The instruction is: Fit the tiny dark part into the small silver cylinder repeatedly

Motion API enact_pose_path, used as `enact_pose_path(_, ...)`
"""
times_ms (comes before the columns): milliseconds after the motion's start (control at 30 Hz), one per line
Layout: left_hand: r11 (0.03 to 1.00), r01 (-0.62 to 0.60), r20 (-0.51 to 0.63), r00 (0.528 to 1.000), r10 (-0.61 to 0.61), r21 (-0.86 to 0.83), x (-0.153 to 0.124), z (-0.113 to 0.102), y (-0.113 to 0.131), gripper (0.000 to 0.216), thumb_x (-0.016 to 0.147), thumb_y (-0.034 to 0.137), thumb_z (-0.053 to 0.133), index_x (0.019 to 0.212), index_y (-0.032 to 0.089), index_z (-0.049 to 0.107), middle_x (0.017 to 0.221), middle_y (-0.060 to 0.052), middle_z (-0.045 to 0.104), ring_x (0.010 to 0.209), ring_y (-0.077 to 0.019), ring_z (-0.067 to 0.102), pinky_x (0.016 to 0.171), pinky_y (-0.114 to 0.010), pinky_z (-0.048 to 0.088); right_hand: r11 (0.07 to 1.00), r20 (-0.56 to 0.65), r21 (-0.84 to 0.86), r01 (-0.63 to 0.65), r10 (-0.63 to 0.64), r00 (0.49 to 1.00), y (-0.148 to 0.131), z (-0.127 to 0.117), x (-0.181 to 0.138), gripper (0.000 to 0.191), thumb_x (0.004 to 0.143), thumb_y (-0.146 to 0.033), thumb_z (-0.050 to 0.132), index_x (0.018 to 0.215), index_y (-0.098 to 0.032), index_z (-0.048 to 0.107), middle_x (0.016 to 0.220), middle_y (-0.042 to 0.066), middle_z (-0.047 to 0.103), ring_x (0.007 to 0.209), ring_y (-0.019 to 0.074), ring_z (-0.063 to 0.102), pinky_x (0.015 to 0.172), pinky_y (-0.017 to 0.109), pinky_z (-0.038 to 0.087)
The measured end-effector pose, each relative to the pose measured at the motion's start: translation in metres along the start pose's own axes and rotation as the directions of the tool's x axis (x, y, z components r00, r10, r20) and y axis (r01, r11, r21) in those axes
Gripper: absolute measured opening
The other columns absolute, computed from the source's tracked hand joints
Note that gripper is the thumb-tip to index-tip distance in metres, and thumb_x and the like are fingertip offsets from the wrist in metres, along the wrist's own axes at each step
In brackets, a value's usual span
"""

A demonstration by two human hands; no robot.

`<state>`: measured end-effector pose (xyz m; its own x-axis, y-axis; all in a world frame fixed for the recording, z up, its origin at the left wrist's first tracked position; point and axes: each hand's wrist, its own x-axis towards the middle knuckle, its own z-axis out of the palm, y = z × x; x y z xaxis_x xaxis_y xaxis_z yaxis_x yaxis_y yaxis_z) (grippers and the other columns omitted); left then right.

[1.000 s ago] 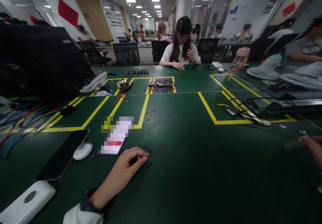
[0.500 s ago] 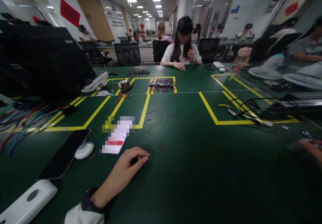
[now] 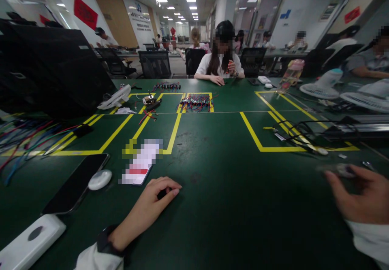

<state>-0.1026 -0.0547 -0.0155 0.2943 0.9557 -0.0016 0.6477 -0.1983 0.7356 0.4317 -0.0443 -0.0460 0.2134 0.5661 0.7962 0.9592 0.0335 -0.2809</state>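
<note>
My left hand [image 3: 152, 205] rests on the green table [image 3: 219, 213], its fingers curled and the thumb tip near the index fingertip; nothing shows in it. Just beyond it lies a lit phone [image 3: 142, 162], its screen pixelated. My right hand [image 3: 361, 193] is over the right side of the table, thumb and fingers closed on a small greyish see-through item [image 3: 337, 170]. That item is blurred, so its kind cannot be made out. Beside it, a small shiny metal piece [image 3: 368, 165] lies on the table.
At left are a dark phone [image 3: 77, 183], a round white case [image 3: 100, 179], a white device [image 3: 32, 241] and loose coloured wires [image 3: 30, 140]. Wired circuit boards [image 3: 197, 103] lie mid-table, black cables [image 3: 304, 130] at right. A person [image 3: 219, 59] sits opposite.
My right hand has come in from the right edge toward the left, bringing the greyish item with it. My left hand has stayed in place.
</note>
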Motion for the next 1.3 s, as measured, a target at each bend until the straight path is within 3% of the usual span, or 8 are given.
enact_pose_path(67, 1.0, 0.004, 0.004, 1.0, -0.004, 0.012, 0.001, 0.0, 0.001, 0.017, 0.09, 0.035, 0.052, 0.097, 0.027, 0.066, 0.098, -0.001, 0.067, 0.089, -0.0209, 0.059, 0.082, -0.035, 0.043, 0.953, 0.189, 0.283, 0.106, -0.164, 0.968, -0.07, 0.007, -0.01, 0.045, 0.078, -0.039, 0.067, 0.113, -0.016, 0.052, 0.105, 0.013, 0.053, 0.091, 0.0175, 0.055, 0.076, 0.029, 0.049)
enact_pose_path(167, 1.0, 0.01, 0.001, 1.0, -0.01, 0.01, 0.002, 0.0, -0.001, 0.017, 0.09, 0.035, 0.052, 0.098, 0.027, 0.065, 0.1, -0.001, 0.066, 0.091, -0.0211, 0.059, 0.083, -0.035, 0.043, 0.699, 0.346, 0.705, 0.121, -0.488, 0.802, -0.164, 0.019, -0.028, 0.037, 0.085, -0.022, 0.056, 0.119, -0.017, 0.044, 0.116, 0.011, 0.047, 0.107, 0.0153, 0.049, 0.089, 0.029, 0.048)
enact_pose_path(333, 0.999, 0.028, -0.022, 0.999, -0.028, -0.016, -0.002, -0.001, -0.006, 0.018, 0.091, 0.034, 0.052, 0.1, 0.028, 0.065, 0.103, -0.001, 0.065, 0.095, -0.0214, 0.058, 0.086, -0.036, 0.044, 0.526, 0.436, 0.848, -0.067, -0.62, 0.652, -0.236, 0.04, -0.038, 0.035, 0.084, -0.015, 0.053, 0.117, -0.017, 0.043, 0.115, 0.009, 0.044, 0.105, 0.0126, 0.046, 0.09, 0.027, 0.045)
enact_pose_path(467, 0.999, 0.018, -0.105, 0.994, -0.022, -0.046, 0.0, 0.009, 0.007, 0.021, 0.09, 0.032, 0.054, 0.109, 0.027, 0.061, 0.1, -0.002, 0.064, 0.089, -0.0208, 0.059, 0.082, -0.035, 0.047, 0.558, 0.539, 0.807, -0.192, -0.564, 0.625, -0.241, 0.049, -0.039, 0.043, 0.078, -0.017, 0.059, 0.118, -0.018, 0.042, 0.111, 0.007, 0.046, 0.101, 0.0124, 0.046, 0.091, 0.029, 0.043)
enact_pose_path(633, 0.969, -0.189, -0.121, 0.978, 0.171, -0.161, 0.022, 0.038, 0.05, 0.037, 0.083, 0.021, 0.063, 0.119, 0.025, 0.055, 0.111, -0.005, 0.058, 0.093, -0.0189, 0.057, 0.084, -0.033, 0.047, 0.585, 0.62, 0.756, -0.294, -0.497, 0.607, -0.241, 0.053, -0.037, 0.047, 0.071, -0.018, 0.067, 0.113, -0.018, 0.045, 0.104, 0.003, 0.049, 0.094, 0.011, 0.048, 0.084, 0.026, 0.043)
enact_pose_path(767, 0.945, -0.276, -0.152, 0.956, 0.251, -0.174, 0.044, 0.054, 0.079, 0.016, 0.083, 0.017, 0.063, 0.097, 0.022, 0.066, 0.101, -0.004, 0.061, 0.096, -0.0194, 0.057, 0.086, -0.033, 0.046, 0.591, 0.643, 0.745, -0.31, -0.511, 0.57, -0.243, 0.054, -0.032, 0.032, 0.073, -0.019, 0.066, 0.1, -0.016, 0.05, 0.096, 0.002, 0.05, 0.088, 0.0105, 0.047, 0.077, 0.024, 0.042)
enact_pose_path(1000, 0.933, -0.299, -0.312, 0.922, 0.23, -0.198, 0.045, 0.038, 0.082, 0.008, 0.087, 0.02, 0.06, 0.088, 0.021, 0.068, 0.09, -0.003, 0.065, 0.088, -0.0175, 0.06, 0.079, -0.029, 0.047, 0.601, 0.662, 0.733, -0.32, -0.521, 0.539, -0.236, 0.05, -0.033, 0.032, 0.076, -0.022, 0.063, 0.104, -0.016, 0.049, 0.099, 0.002, 0.049, 0.089, 0.0105, 0.046, 0.079, 0.025, 0.04)
enact_pose_path(1300, 0.951, -0.308, 0.042, 0.951, 0.307, 0.016, 0.05, 0.048, 0.046, 0.013, 0.083, 0.018, 0.066, 0.088, 0.028, 0.072, 0.089, 0.001, 0.068, 0.089, -0.0196, 0.06, 0.082, -0.035, 0.042, 0.638, 0.664, 0.719, -0.276, -0.512, 0.545, -0.229, 0.048, -0.033, 0.035, 0.075, -0.018, 0.061, 0.108, -0.017, 0.047, 0.103, 0.003, 0.048, 0.093, 0.0101, 0.046, 0.082, 0.025, 0.041)
